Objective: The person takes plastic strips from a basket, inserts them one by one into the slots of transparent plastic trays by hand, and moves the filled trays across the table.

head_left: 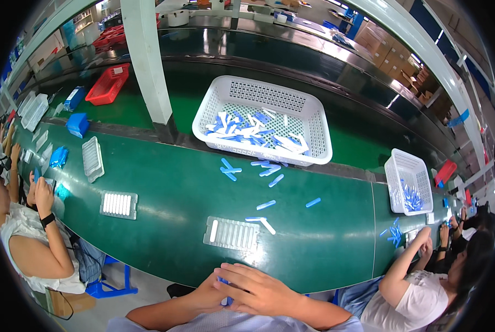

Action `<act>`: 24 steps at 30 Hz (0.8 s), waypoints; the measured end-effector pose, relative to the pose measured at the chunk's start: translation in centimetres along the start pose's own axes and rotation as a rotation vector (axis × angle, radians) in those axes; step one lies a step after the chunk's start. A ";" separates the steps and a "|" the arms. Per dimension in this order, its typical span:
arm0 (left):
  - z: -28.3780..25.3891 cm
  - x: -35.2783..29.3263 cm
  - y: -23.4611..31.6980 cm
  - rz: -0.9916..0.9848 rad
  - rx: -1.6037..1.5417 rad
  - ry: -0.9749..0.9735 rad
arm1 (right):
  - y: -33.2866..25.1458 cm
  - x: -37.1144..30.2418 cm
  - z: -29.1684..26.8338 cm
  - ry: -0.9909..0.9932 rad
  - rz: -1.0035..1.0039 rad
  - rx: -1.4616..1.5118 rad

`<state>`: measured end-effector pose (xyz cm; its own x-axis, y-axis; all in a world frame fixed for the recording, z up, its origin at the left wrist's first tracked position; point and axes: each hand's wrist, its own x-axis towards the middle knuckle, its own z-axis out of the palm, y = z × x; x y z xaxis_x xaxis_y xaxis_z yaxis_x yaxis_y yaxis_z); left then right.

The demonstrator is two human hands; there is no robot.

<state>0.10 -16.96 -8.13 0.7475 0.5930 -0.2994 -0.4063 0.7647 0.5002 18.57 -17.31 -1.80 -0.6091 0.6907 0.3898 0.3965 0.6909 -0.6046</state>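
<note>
My left hand [206, 292] and my right hand [258, 289] meet at the table's near edge, fingers overlapping. Both are closed round a slim blue plastic piece [223, 280], which shows only in small patches between the fingers. Just beyond them lies a clear slotted tray [247, 235], with one white strip [213, 231] in its leftmost slot. Behind the tray, a white piece [268, 226] touches a blue piece [253, 219]. More loose blue pieces [276, 180] are scattered farther back on the green tabletop [170, 232].
A white perforated basket [314, 124] heaped with blue and white pieces stands beyond the loose ones. Left sits a second tray [119, 205] with several white strips. A smaller basket [394, 182] stands right. People work on both sides; a white post [148, 61] rises behind the table.
</note>
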 end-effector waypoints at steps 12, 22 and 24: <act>0.3 -0.6 0.4 -0.153 -0.241 -0.141 | -0.7 0.0 -0.1 0.044 -0.088 0.035; 2.9 -0.4 2.2 -0.243 -0.054 0.197 | -1.0 0.0 -0.1 0.115 -0.029 0.029; 1.4 0.6 2.1 -0.178 -0.026 0.071 | -1.6 0.6 -1.0 0.063 0.073 0.062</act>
<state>0.41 -15.31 -6.13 0.7703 0.4633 -0.4382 -0.2848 0.8648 0.4136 18.22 -17.79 0.14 -0.5348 0.7524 0.3847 0.3941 0.6248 -0.6740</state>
